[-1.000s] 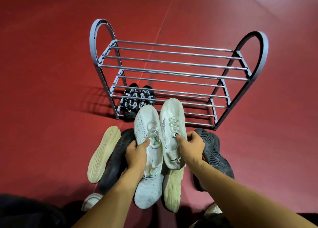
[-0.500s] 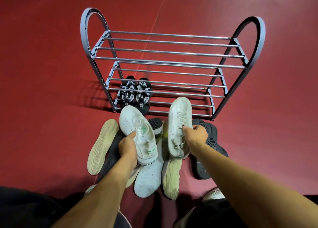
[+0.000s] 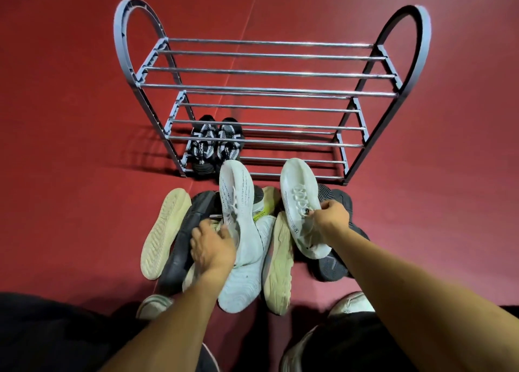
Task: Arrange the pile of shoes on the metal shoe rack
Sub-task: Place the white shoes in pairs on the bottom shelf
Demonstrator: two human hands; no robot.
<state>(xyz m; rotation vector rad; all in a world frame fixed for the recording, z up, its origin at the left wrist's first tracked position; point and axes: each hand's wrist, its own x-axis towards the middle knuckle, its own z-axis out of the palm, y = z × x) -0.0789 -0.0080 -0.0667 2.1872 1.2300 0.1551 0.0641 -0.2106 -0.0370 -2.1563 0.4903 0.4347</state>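
A grey metal shoe rack [image 3: 269, 89] with three tiers of chrome bars stands on the red floor. One pair of black-and-white shoes [image 3: 215, 144] sits at the left end of its bottom tier. My left hand [image 3: 212, 245] grips the heel end of a white sneaker [image 3: 238, 203], toe pointing at the rack. My right hand [image 3: 331, 217] holds the matching white sneaker [image 3: 299, 200] by its laces, also toe forward. Both sneakers hover over the pile of shoes [image 3: 252, 259] in front of the rack.
In the pile lie a cream sole-up shoe [image 3: 164, 234], a black shoe [image 3: 182, 248], a white sole-up shoe [image 3: 244, 282], a beige sole-up shoe [image 3: 279, 267] and a dark shoe [image 3: 337, 259]. My dark-clothed knees fill the bottom edge.
The two white sneakers have spread apart and shifted toward the rack. The left sneaker has straightened so its toe points forward, and the view has moved closer.
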